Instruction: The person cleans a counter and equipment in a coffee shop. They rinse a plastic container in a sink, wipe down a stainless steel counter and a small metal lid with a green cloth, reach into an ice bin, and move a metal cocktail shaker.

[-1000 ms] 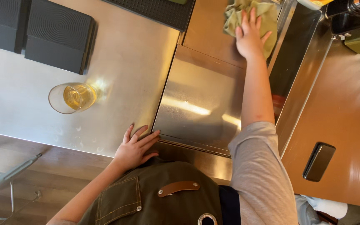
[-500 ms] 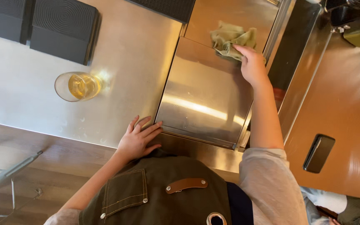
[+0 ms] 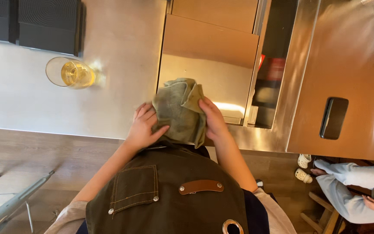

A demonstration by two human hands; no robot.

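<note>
Black ribbed mats [image 3: 48,24] run off the top edge; a clear round glass [image 3: 68,73] of yellow liquid stands on the steel counter [image 3: 122,56]; the left hand [image 3: 143,126] and right hand [image 3: 213,119] clasp a crumpled olive-green cloth [image 3: 179,110] at the counter's near edge, fingertips partly buried.

Landmark: cloth [image 3: 179,110], held between left hand [image 3: 143,128] and right hand [image 3: 213,119] at the counter [image 3: 117,65] edge. Glass [image 3: 69,73] left of cloth, on counter. Dark mats [image 3: 48,26] behind-left. Phone [image 3: 333,118] far right.
</note>
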